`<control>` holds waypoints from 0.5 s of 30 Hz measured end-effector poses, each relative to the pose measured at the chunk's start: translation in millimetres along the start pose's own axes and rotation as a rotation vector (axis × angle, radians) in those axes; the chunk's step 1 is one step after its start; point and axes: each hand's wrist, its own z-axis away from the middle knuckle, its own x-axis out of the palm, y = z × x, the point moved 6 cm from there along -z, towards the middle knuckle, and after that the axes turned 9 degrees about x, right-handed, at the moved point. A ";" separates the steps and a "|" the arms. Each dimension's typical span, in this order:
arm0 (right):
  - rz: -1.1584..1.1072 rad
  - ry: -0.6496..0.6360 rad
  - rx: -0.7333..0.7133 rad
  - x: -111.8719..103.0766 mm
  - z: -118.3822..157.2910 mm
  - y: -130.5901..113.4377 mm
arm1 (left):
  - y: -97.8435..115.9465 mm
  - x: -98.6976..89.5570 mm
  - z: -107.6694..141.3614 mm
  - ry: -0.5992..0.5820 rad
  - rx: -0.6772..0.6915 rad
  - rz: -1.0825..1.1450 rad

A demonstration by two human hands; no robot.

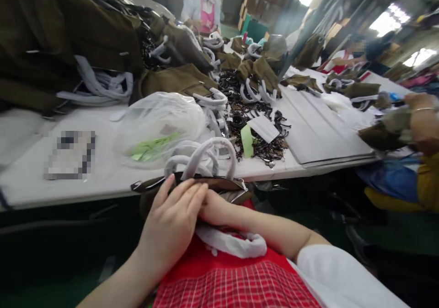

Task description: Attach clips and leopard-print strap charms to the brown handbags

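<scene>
A dark olive handbag (236, 193) is close to my body at the table's front edge, its zipped top facing up. Its looped handles (224, 150) are wrapped in white and stand up over the table. My left hand (173, 216) lies over the near side of the bag with its fingers stretched out. Beside it, my right hand (216, 207) rests against the bag; the left hand covers its fingers. Another white-wrapped handle loop (236, 244) hangs below my right wrist, in front of the red apron (229, 285).
A clear plastic bag with green strips (164, 129), a blurred-out phone-like object (70, 154) and heaped dark straps (270, 150) lie on the white table (113, 180). Olive bags (174, 79) pile behind. White sheets (329, 129) are stacked right, near a co-worker's arm (425, 120). Another person (206, 10) stands behind.
</scene>
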 end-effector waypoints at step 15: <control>0.192 0.158 -0.068 -44.9 21.5 -27.7 | -25.7 33.3 18.9 -0.132 -0.182 0.031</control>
